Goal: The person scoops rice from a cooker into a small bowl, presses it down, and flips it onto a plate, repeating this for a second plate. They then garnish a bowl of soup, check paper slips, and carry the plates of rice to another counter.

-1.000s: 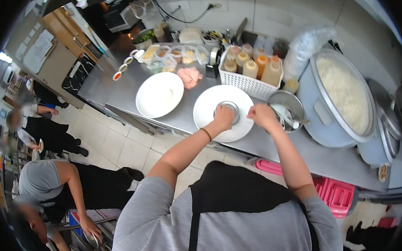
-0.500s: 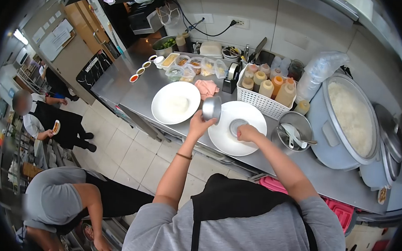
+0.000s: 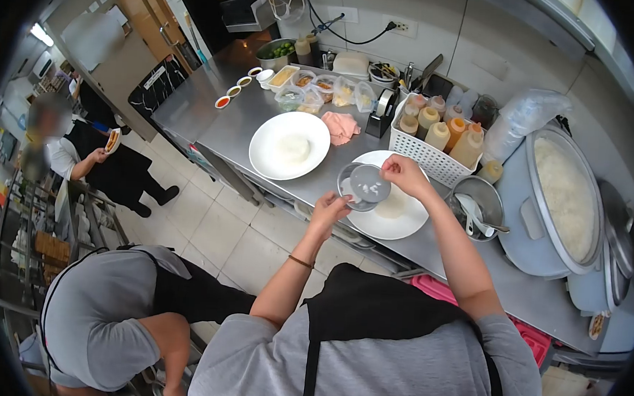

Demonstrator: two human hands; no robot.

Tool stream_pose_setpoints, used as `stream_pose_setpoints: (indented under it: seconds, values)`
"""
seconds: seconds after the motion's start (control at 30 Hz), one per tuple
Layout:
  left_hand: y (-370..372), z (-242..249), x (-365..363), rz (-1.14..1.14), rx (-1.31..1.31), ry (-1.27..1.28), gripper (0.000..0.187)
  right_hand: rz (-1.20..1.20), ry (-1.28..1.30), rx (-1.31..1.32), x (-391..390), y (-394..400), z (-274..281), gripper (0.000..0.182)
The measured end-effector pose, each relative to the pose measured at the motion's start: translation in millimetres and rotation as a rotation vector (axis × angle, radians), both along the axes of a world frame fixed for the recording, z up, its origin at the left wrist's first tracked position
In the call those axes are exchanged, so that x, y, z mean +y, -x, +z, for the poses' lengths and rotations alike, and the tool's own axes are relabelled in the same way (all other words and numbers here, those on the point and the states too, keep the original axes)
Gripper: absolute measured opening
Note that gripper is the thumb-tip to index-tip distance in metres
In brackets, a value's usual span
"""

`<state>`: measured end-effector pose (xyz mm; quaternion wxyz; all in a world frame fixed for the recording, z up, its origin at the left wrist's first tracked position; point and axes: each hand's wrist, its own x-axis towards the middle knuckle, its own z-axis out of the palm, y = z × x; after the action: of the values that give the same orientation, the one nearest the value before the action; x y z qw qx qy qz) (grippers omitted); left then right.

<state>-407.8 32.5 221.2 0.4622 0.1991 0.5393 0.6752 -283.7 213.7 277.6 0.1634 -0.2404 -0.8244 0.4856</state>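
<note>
My left hand [image 3: 328,213] is closed on the left edge of a metal bowl [image 3: 344,172], held above the front edge of the nearer white plate [image 3: 411,222]. My right hand [image 3: 405,176] pinches the edge of a small round metal dish [image 3: 375,178], which overlaps the bowl and has white rice grains stuck on its grey face. Beneath them, a flat round of white rice [image 3: 393,206] lies on that plate, partly covered by the metalware. To the left, another white plate [image 3: 261,158] carries a rice mound [image 3: 294,149].
A pink cloth [image 3: 341,128] lies behind the plates. At the back stands a white basket [image 3: 425,155] of sauce bottles. Right of it are a metal pot [image 3: 488,190] with utensils and a large rice tub [image 3: 540,233]. A bending co-worker [image 3: 106,316] is at lower left.
My right hand has lifted the small metal dish off the rice and brought it to the bowl. My left hand has tilted the bowl, whose inside faces up. The co-workers have shifted.
</note>
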Motion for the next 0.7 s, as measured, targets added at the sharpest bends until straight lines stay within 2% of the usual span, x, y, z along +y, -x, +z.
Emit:
stream_pose_setpoints:
  seconds: [0.03,0.1,0.17,0.23,0.3,0.33,0.37,0.43,0.5,0.53,0.6,0.7]
  values:
    - [-4,2,2,-0.045,-0.119,-0.091,0.026,0.0,0.001,-0.002,-3,-1,-1,0.019]
    - [-10,5,6,-0.062,-0.184,-0.121,0.025,-0.233,-0.502,0.016,-10,-5,-5,0.022]
    - [-16,10,12,-0.126,-0.304,-0.173,0.028,-0.235,-0.45,-0.075,-11,-15,0,0.026]
    - [-26,18,17,-0.166,-0.313,-0.189,0.032,-0.21,-0.288,-0.179,-6,-25,2,0.026]
    - [-26,21,21,-0.183,-0.314,-0.209,0.036,-0.292,-0.292,-0.115,11,-47,-7,0.028]
    - [-25,20,23,-0.2,-0.292,-0.173,0.038,-0.377,-0.411,-0.245,6,-59,19,0.028]
    - [-21,20,22,-0.219,-0.274,-0.137,0.04,-0.46,-0.464,-0.172,15,-77,18,0.028]
    - [-2,8,19,-0.173,-0.272,-0.118,0.044,-0.621,-0.522,-0.308,27,-110,37,0.025]
    - [21,-10,11,-0.083,-0.31,-0.081,0.045,-0.665,-0.857,-0.19,42,-144,32,0.024]
    - [32,-14,4,-0.02,-0.316,-0.056,0.044,-0.662,-0.856,-0.196,43,-149,35,0.024]
    - [55,-32,-7,0.102,-0.334,-0.065,0.04,-0.818,-0.791,-0.419,39,-165,36,0.025]
    - [90,-66,-19,0.348,-0.458,-0.083,0.041,-0.823,-0.751,-0.568,51,-178,6,0.024]
